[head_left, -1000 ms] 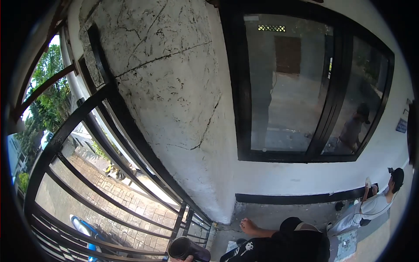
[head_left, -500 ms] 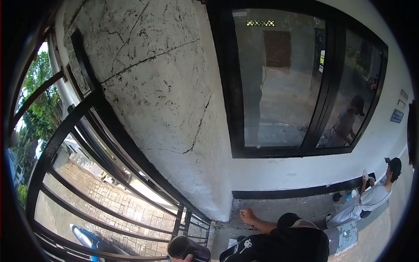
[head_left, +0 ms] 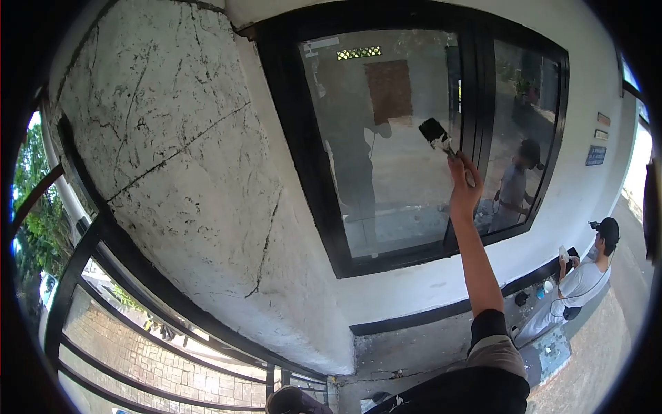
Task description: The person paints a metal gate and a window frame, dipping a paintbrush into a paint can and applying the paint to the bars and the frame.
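Observation:
My right hand (head_left: 465,181) is raised on an outstretched arm, its fingers closed round the handle of a paintbrush (head_left: 434,131). The bristles are black, with pale marks by the ferrule. In this view the brush overlaps the glass of a black-framed window (head_left: 476,90), just left of the middle upright. At the bottom edge is the top of a dark cup (head_left: 293,400). My left hand, seen on that cup a moment ago, is now hidden below the picture.
A cracked, stained white pillar (head_left: 186,152) stands on the left, beside a black metal railing (head_left: 138,269). Further right, a person in white (head_left: 583,283) works low by the wall, near a small dark pot (head_left: 522,298). A blue plaque (head_left: 596,155) hangs on the wall.
My right hand has risen from low by the floor to the window, and the paintbrush now shows. The view has shifted rightward; the cup sits lower, and the fingers on it have left view.

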A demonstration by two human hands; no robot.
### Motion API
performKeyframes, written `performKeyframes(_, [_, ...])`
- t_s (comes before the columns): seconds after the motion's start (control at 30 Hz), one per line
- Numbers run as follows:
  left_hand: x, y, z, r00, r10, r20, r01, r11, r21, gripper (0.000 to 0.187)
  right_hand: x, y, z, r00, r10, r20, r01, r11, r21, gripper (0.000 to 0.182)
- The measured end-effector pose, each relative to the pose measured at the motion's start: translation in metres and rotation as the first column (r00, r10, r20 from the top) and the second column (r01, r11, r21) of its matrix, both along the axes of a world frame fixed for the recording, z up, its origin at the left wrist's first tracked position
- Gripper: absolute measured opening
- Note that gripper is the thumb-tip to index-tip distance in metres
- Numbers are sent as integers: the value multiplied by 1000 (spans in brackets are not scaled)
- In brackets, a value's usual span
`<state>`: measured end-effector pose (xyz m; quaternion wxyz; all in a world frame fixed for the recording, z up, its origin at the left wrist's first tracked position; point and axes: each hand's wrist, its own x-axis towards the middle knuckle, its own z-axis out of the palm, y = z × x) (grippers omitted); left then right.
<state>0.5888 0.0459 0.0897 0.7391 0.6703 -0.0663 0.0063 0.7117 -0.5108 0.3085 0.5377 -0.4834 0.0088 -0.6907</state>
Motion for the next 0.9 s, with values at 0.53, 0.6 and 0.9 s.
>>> performKeyframes(0.53, [15, -12, 8, 999, 40, 5, -40, 998, 57, 77, 126, -157, 285, 775, -621, 115, 632, 766, -120, 35])
performKeyframes(0.6, [15, -13, 7, 999, 55, 4, -55, 997, 55, 76, 144, -179, 300, 791, -606, 90, 612, 787, -80, 36])
performKeyframes(0.9, [19, -26, -3, 994, 107, -20, -106, 994, 40, 74, 163, -182, 312, 749, -659, -69, 655, 752, -74, 38])
